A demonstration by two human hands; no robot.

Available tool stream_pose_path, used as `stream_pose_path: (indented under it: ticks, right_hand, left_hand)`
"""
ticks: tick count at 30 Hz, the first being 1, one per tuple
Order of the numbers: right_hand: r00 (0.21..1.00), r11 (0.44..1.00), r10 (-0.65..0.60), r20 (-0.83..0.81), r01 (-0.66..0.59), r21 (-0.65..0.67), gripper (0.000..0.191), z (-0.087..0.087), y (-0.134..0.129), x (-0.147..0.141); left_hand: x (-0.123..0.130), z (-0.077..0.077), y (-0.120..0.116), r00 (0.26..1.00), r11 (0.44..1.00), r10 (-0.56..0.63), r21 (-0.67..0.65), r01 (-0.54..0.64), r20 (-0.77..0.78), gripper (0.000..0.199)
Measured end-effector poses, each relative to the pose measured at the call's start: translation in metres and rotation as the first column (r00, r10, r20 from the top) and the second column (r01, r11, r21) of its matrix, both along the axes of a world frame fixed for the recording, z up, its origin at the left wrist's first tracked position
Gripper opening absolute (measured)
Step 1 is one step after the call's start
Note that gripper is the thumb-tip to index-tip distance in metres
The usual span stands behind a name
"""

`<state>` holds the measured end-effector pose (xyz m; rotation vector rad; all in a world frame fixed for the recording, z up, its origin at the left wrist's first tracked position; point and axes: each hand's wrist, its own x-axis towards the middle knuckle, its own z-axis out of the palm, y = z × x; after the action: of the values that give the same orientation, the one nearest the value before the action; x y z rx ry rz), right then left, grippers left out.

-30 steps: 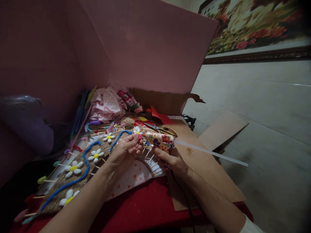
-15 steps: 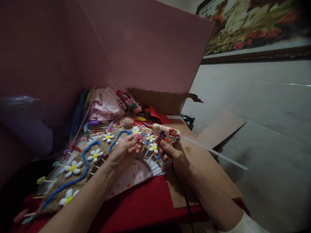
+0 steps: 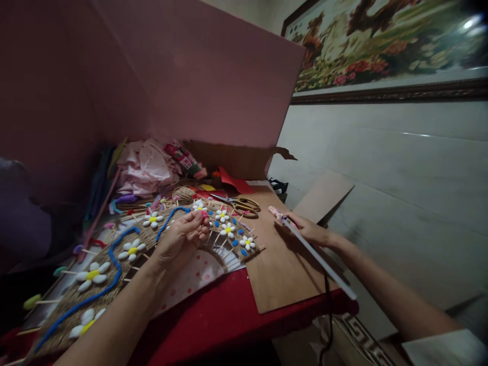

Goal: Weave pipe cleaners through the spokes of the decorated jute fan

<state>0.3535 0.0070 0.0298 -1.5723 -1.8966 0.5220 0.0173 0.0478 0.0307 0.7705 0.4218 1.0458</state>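
Observation:
My left hand (image 3: 183, 233) pinches a small pink piece (image 3: 204, 214), perhaps a pom-pom, above a fan-shaped twine craft (image 3: 152, 264). White flowers with yellow centres (image 3: 132, 250), blue dots and a wavy blue strip (image 3: 118, 272) decorate the twine, and sticks with coloured tips poke out along its outer edge. To the right, my right hand (image 3: 310, 231) is closed around a floral-covered glue gun (image 3: 278, 216), held over the cardboard sheet (image 3: 280, 259). A long whitish glue stick (image 3: 324, 263) juts from its back toward me, and a black cord hangs below.
Gold-handled scissors (image 3: 244, 204) lie at the cardboard's far edge, near a ball of twine (image 3: 183, 194) and red paper (image 3: 234, 182). Crumpled pink fabric (image 3: 147, 168) is piled behind. A red cloth (image 3: 213, 310) covers the table. A tiled wall stands at the right.
My right hand has carried the glue gun to the right, away from the craft, uncovering the scissors and a flower. The left hand still pinches the pink piece. The view has turned rightward.

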Motion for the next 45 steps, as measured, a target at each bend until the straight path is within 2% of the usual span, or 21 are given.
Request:
stream_pose_path:
  ticks: [2, 4, 9, 13, 16, 18, 20, 22, 24, 27, 30, 35, 38, 42, 45]
  right_hand:
    - [0.974, 0.997, 0.038, 0.225, -0.021, -0.078, 0.03, -0.007, -0.001, 0.007]
    - [0.935, 0.994, 0.059, 0.35, -0.022, -0.111, 0.033, -0.014, -0.001, 0.01]
    - [0.896, 0.993, 0.036, 0.442, 0.019, -0.119, 0.047, -0.022, 0.001, 0.007]
    - [0.86, 0.992, -0.029, 0.51, 0.089, -0.093, 0.052, -0.008, -0.002, 0.005]
    - [0.816, 0.979, -0.18, 0.549, 0.205, 0.018, 0.045, 0.009, -0.005, -0.004]
    - [0.795, 0.947, -0.32, 0.515, 0.267, 0.176, 0.033, 0.018, -0.005, -0.017]
    - [0.839, 0.913, -0.374, 0.396, 0.257, 0.317, 0.025, 0.023, -0.001, -0.035]
    - [0.913, 0.91, -0.317, 0.256, 0.216, 0.355, 0.024, 0.024, 0.007, -0.055]
    - [0.968, 0.933, -0.213, 0.135, 0.16, 0.323, 0.024, 0.022, 0.019, -0.075]
    - [0.992, 0.954, -0.11, 0.065, 0.088, 0.285, 0.023, 0.015, 0.04, -0.101]
    - [0.996, 0.953, -0.076, 0.048, 0.058, 0.298, 0.02, 0.007, 0.057, -0.116]
    - [0.994, 0.927, -0.108, -0.001, 0.101, 0.36, 0.023, -0.01, 0.065, -0.114]
    - [0.994, 0.915, -0.113, -0.008, 0.107, 0.39, 0.022, -0.018, 0.064, -0.107]
    - [0.99, 0.898, -0.139, -0.01, 0.131, 0.42, 0.021, -0.022, 0.063, -0.103]
    - [0.987, 0.893, -0.159, -0.001, 0.144, 0.426, 0.021, -0.024, 0.063, -0.104]
  left_hand:
    - [0.0, -0.001, 0.001, 1.0, 1.0, -0.005, 0.007, 0.005, -0.003, 0.008]
    - [0.0, -0.002, 0.002, 1.0, 1.0, -0.005, 0.013, 0.005, -0.009, 0.009]
    - [0.0, -0.002, 0.003, 1.0, 1.0, 0.013, 0.022, -0.013, -0.014, 0.008]
    - [0.0, -0.002, 0.003, 1.0, 1.0, 0.018, 0.018, -0.018, -0.012, 0.008]
    - [0.0, -0.002, 0.003, 1.0, 1.0, 0.014, 0.015, -0.014, -0.017, 0.008]
    - [0.001, -0.003, 0.003, 1.0, 1.0, 0.015, 0.023, -0.014, -0.023, 0.008]
    - [0.001, -0.004, 0.003, 0.999, 0.999, 0.024, 0.034, -0.023, -0.028, 0.008]
    - [0.002, -0.004, 0.003, 0.999, 0.998, 0.041, 0.038, -0.039, -0.036, 0.008]
    - [0.002, -0.004, 0.002, 0.997, 0.997, 0.058, 0.043, -0.057, -0.046, 0.01]
    - [0.001, -0.003, 0.001, 0.994, 0.995, 0.086, 0.062, -0.082, -0.061, 0.014]
    - [0.001, -0.003, 0.002, 0.989, 0.988, 0.128, 0.096, -0.121, -0.073, 0.017]
    - [0.001, -0.002, 0.004, 0.976, 0.971, 0.201, 0.148, -0.187, -0.086, 0.019]
    - [0.001, 0.004, 0.0, 0.964, 0.963, 0.239, 0.154, -0.22, -0.116, 0.021]
    - [0.004, 0.022, -0.007, 0.932, 0.954, 0.266, 0.206, -0.218, -0.245, 0.027]
    - [0.013, 0.039, -0.001, 0.881, 0.923, 0.279, 0.361, -0.135, -0.383, 0.026]
